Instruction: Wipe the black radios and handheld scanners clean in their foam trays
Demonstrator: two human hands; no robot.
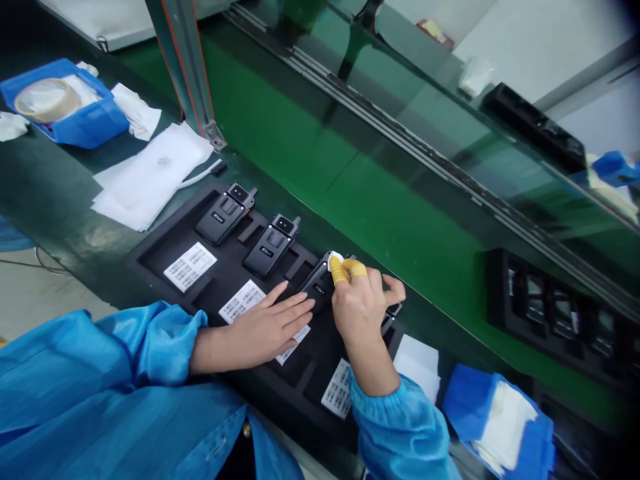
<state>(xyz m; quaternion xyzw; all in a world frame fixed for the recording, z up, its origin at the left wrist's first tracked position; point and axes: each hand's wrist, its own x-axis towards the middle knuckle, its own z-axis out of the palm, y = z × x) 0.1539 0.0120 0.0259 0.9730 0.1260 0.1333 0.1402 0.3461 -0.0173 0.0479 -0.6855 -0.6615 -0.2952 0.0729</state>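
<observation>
Right grip (361, 301) pinches a white cloth (335, 259) against the top of a black handset (316, 292), frame centre; left grip (270, 328), flat, fingers extended near its lower end, presumably steadies it in the tray (159, 241).

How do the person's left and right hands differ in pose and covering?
The left hand is fairly flat, fingers extended; the right hand is curled. The right hand wears yellow finger covers; the left hand shows none. The right hand holds a white cloth at a device's top; the left hand is nearer its bottom. Both emerge from blue sleeves.
</observation>
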